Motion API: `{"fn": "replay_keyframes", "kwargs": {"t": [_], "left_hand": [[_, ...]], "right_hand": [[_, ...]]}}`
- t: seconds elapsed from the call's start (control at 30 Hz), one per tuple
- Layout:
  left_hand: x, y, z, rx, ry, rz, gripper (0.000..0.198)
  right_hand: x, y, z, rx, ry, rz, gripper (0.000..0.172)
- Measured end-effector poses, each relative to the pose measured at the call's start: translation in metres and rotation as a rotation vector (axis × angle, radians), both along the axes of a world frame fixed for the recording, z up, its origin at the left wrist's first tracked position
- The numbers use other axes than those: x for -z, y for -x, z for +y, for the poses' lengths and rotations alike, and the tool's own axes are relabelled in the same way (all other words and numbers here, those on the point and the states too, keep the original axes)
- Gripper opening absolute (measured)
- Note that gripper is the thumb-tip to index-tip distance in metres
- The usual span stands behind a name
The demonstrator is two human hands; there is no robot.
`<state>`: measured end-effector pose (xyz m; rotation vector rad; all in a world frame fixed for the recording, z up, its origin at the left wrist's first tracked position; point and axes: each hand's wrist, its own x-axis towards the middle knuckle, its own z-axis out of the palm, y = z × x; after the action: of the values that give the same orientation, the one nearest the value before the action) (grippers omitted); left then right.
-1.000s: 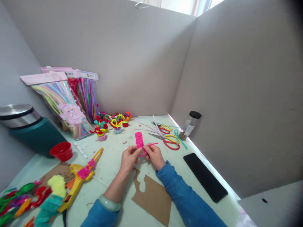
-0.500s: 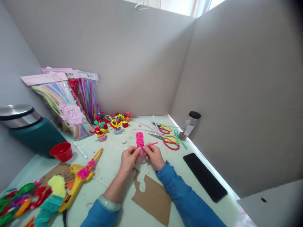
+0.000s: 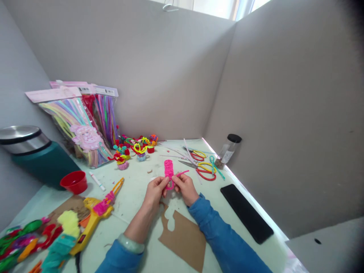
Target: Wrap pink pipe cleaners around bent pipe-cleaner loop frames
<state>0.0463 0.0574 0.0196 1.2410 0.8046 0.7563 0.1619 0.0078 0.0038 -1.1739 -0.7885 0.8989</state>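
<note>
Between my hands is a bright pink pipe cleaner piece, wound in tight rows into a narrow upright strip, with a bare loop at its near end. My left hand pinches the lower left side of the strip between thumb and finger. On the other side, my right hand is closed with thumb and finger on the pink pipe cleaner, whose loose tail sticks out to the right above the knuckles. Below my hands lies a cut piece of brown cardboard, partly under my right sleeve.
A yellow glue gun lies at left by colourful pipe cleaner pieces. Behind are a red cup, a teal flask and pipe cleaner packs. Scissors, a jar and a black phone are at right.
Both hands keep their pinch on the pink strip, which has shifted very slightly to the right. Its loose tail tilts up a little more; nothing else has visibly moved.
</note>
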Motion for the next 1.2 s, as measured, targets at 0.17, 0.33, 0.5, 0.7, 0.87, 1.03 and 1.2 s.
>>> {"fn": "replay_keyframes", "kwargs": {"t": [0.17,0.33,0.5,0.7,0.87,1.03,1.2], "left_hand": [[0.0008,-0.0014,0.0003,-0.039,-0.040,0.087,0.033],[-0.0008,0.0000,0.0005,0.027,0.024,-0.012,0.032],[-0.0029,-0.0008,-0.0001,-0.024,0.022,0.000,0.030],[-0.0036,0.0010,0.0026,-0.061,-0.022,-0.013,0.031],[-0.0030,0.0008,0.0018,-0.046,0.006,-0.012,0.029],[0.0000,-0.0022,-0.0006,0.036,0.143,-0.159,0.025],[0.0004,-0.0031,-0.0005,0.018,0.220,-0.217,0.022]], "right_hand": [[0.0007,-0.0020,0.0004,0.007,-0.008,-0.037,0.025],[0.0037,-0.0025,0.0000,-0.066,-0.037,0.055,0.024],[0.0023,-0.0025,0.0006,-0.027,-0.032,0.002,0.025],[0.0039,0.0003,0.0012,-0.031,-0.015,-0.048,0.025],[0.0051,0.0007,0.0013,-0.014,-0.025,-0.053,0.024],[-0.0001,0.0020,-0.0002,0.048,-0.037,0.003,0.023],[-0.0014,0.0048,0.0001,0.060,-0.011,0.027,0.025]]}}
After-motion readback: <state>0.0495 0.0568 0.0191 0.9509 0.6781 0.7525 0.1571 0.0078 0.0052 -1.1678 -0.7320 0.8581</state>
